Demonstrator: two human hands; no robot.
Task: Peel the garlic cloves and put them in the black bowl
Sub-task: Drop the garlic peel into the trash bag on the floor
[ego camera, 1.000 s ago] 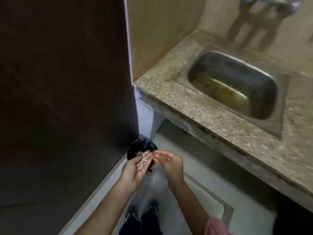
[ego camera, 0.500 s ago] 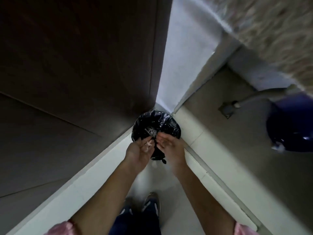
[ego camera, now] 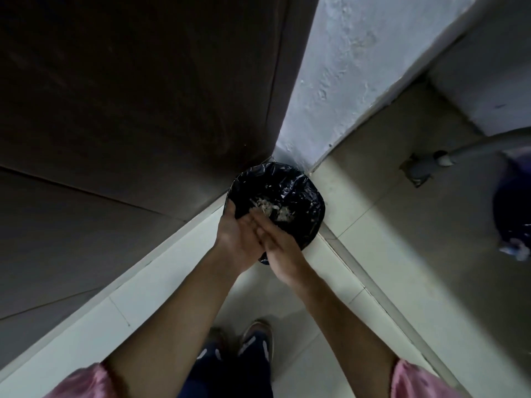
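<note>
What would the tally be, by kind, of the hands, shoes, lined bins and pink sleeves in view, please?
Hands: 2, left hand and right hand, palms together
Shoes: 2, left shoe and right shoe
Bins with black liner: 1, bin
Pink sleeves: 2, left sleeve and right sleeve
Total: 7

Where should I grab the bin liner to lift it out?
Pinch the bin liner at its folded-over rim on the right, open-floor side, coming from above. The far and left edges sit tight in the wall corner, and both hands cover the near edge. The crinkled plastic there should gather easily.
</note>
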